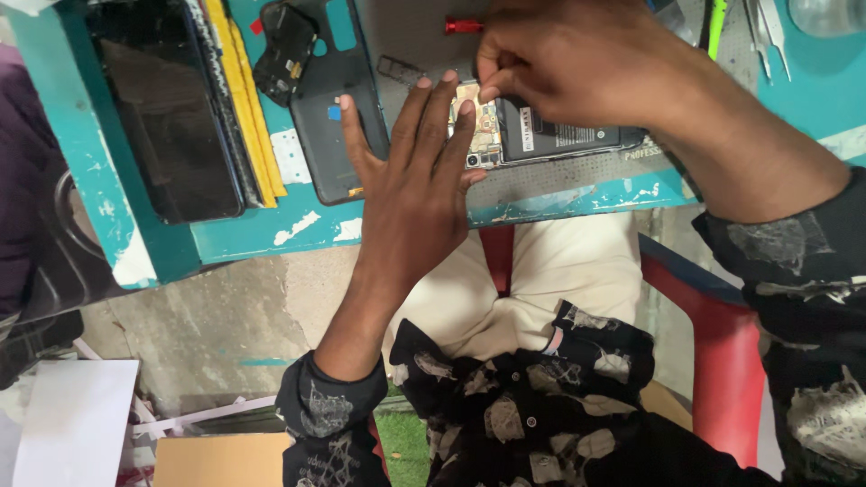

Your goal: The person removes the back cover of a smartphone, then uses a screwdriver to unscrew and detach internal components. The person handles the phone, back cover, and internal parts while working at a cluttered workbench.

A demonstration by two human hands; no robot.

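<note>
While the left hand (415,180) lies flat and open, fingertips on the opened phone (541,131), the right hand (577,59) pinches a red-handled screwdriver (463,26) just above it.

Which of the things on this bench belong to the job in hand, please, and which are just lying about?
In hand: opened black phone with exposed circuit board, steadied by left hand; red-handled screwdriver at right hand.

Lying about: dark phone back cover, black glass screen panel, yellow strips, metal tweezers.
</note>
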